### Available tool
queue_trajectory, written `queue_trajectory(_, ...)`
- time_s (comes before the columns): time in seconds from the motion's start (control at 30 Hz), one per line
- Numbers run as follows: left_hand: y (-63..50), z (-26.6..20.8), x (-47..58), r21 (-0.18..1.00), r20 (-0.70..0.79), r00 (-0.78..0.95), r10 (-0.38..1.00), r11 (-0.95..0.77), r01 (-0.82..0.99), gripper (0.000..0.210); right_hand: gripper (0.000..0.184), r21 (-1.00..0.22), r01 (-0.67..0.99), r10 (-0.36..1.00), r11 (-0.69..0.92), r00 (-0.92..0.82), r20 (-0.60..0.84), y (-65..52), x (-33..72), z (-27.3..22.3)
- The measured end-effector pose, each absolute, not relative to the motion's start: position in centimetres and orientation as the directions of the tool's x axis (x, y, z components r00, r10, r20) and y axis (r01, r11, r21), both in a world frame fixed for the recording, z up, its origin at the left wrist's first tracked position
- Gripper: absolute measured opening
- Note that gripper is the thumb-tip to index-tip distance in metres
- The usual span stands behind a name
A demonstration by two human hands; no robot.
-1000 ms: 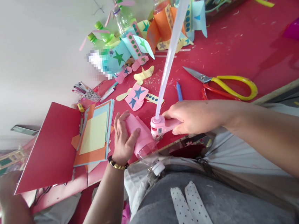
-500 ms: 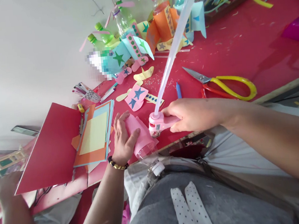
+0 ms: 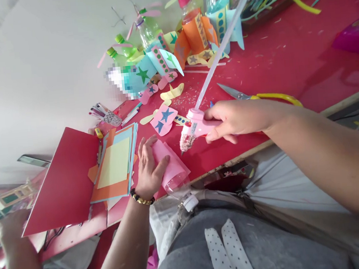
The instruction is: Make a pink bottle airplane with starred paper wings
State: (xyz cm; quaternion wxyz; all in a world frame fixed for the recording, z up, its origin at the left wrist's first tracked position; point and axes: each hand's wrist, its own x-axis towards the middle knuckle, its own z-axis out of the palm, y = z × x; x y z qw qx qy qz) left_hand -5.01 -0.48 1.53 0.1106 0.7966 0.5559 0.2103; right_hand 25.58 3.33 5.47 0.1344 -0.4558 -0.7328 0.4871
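My right hand (image 3: 229, 121) grips a pink hot glue gun (image 3: 202, 124); a long translucent glue stick (image 3: 224, 43) sticks out of its back end. The gun's nozzle points down toward the table, just right of the bottle. Under my left hand (image 3: 151, 167) lies a clear plastic bottle (image 3: 178, 183) wrapped in pink paper (image 3: 171, 162), its white cap toward my body. My left fingers curve over the wrap and hold it. Beyond the bottle is a pink paper piece with blue stars (image 3: 163, 120).
Yellow-handled scissors (image 3: 277, 96) lie right, partly behind my right arm. Decorated bottles (image 3: 195, 33) stand along the wall. Paper sheets (image 3: 114, 162), a red folder (image 3: 63, 183) and a pen cup (image 3: 111, 117) are left. Another person's arm (image 3: 17, 251) is at far left.
My right hand has lifted the glue gun away from the bottle's pink wrap, moving it up and slightly right. My left hand stays on the bottle.
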Motion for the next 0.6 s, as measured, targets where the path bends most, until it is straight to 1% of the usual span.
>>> queue_trajectory(0.13,0.0,1.9,-4.7,0.365,0.177,0.323,0.93,-0.366,0.856,0.052,0.005,-0.924,0.382,0.842,0.008,-0.501,-0.2,3.9,26.8,5.5)
queue_trajectory(0.2,0.2,2.1,-4.4,0.338,0.164,0.34,0.926,-0.377,0.862,0.051,0.008,-0.953,0.303,0.86,-0.011,-0.484,-0.163,4.0,27.4,5.6)
queue_trajectory(0.3,0.7,2.4,-3.7,0.288,0.136,0.362,0.922,-0.387,0.876,0.049,0.013,-0.973,0.228,0.895,-0.013,-0.431,-0.113,3.9,28.4,6.1)
queue_trajectory(0.43,1.6,2.8,-2.4,0.197,0.081,0.365,0.928,-0.373,0.906,0.048,0.012,-0.986,0.168,0.944,-0.024,-0.321,-0.078,3.8,29.7,6.8)
queue_trajectory(0.6,2.7,3.0,-0.5,0.073,0.014,0.337,0.942,-0.337,0.939,0.047,0.012,-1.0,-0.011,0.978,0.005,-0.208,0.008,4.3,31.1,6.4)
